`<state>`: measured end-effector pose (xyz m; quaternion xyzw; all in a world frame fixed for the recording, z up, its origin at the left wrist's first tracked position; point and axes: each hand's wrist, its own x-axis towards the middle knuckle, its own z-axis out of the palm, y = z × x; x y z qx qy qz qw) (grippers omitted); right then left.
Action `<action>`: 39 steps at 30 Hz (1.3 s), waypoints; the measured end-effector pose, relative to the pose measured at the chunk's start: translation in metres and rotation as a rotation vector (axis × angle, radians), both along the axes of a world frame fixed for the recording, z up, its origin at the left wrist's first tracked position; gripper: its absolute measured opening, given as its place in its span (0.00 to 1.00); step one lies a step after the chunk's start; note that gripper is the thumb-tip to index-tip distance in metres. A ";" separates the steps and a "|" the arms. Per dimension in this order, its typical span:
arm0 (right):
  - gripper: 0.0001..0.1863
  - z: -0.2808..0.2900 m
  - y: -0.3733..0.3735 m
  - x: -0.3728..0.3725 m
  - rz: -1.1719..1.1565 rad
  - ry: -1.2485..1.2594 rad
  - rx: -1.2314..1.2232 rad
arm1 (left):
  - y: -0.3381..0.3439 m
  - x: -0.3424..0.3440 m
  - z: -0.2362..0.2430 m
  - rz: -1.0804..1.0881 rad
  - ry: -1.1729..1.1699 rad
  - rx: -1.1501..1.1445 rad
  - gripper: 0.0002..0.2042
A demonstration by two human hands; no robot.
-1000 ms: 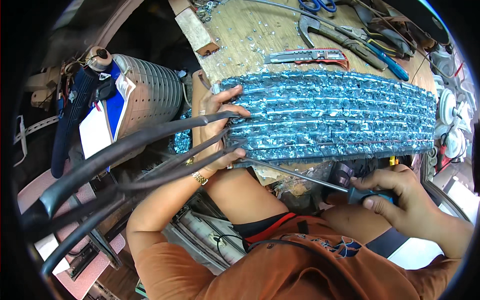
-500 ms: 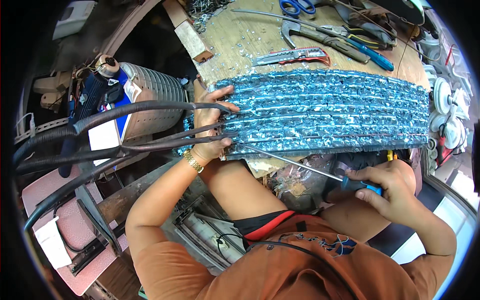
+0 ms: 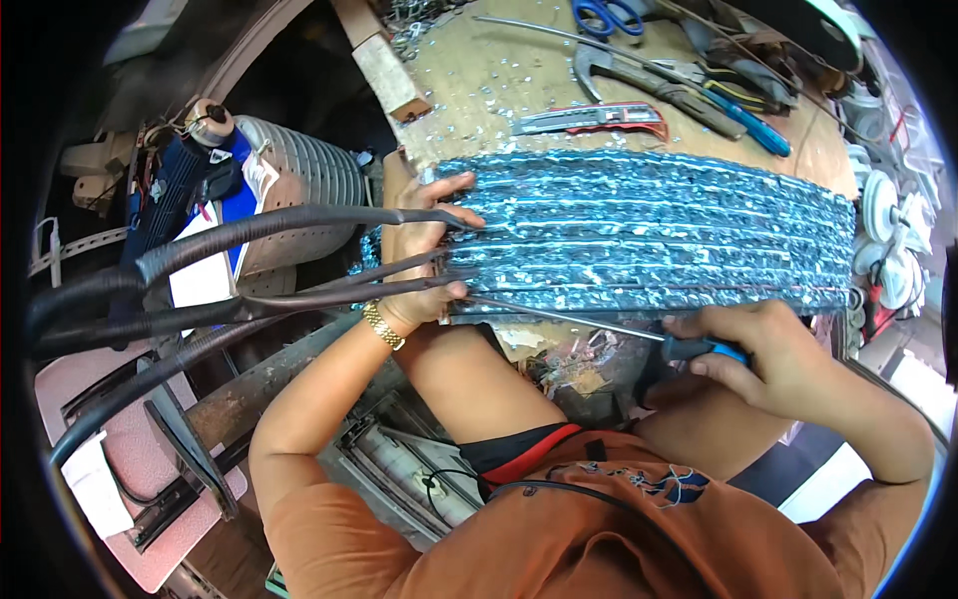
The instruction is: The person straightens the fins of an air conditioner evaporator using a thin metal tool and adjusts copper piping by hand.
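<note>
A long block of crumpled blue metallic fins (image 3: 649, 230) in rows lies across the bench's near edge. My left hand (image 3: 424, 255) grips its left end, fingers curled over it, a gold watch on the wrist. Dark insulated tubes (image 3: 289, 215) leave that end and stretch leftward past the hand. My right hand (image 3: 748, 354) is closed on the handle of a blue-and-black screwdriver (image 3: 704, 349); its long shaft reaches left along the block's lower edge to near my left thumb, where the tip is hard to make out.
The wooden bench (image 3: 469, 80) holds a red utility knife (image 3: 589, 120), a hammer (image 3: 659, 90), blue scissors (image 3: 604, 15), pliers and metal chips. A perforated metal drum (image 3: 299, 200) stands left; a pink seat (image 3: 200, 499) lower left; white fittings (image 3: 888, 230) hang at the right.
My right hand and the screwdriver handle have risen and shifted left toward the block, so the shaft lies at a shallower angle. My left hand keeps its grip.
</note>
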<state>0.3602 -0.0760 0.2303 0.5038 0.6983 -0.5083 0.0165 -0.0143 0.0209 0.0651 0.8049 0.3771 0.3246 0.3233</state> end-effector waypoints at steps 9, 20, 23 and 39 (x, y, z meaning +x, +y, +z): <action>0.20 -0.033 -0.013 0.022 -0.166 0.282 -0.113 | 0.001 0.003 -0.004 0.023 0.022 0.042 0.53; 0.25 -0.008 -0.066 -0.014 0.081 -0.107 0.248 | 0.000 0.005 -0.002 0.001 0.025 0.061 0.50; 0.26 -0.036 -0.053 -0.002 -0.080 0.124 0.436 | 0.003 0.004 -0.003 0.011 0.028 0.063 0.51; 0.24 -0.022 -0.171 0.023 -0.366 -0.093 0.407 | -0.015 -0.003 0.007 0.024 0.243 0.049 0.50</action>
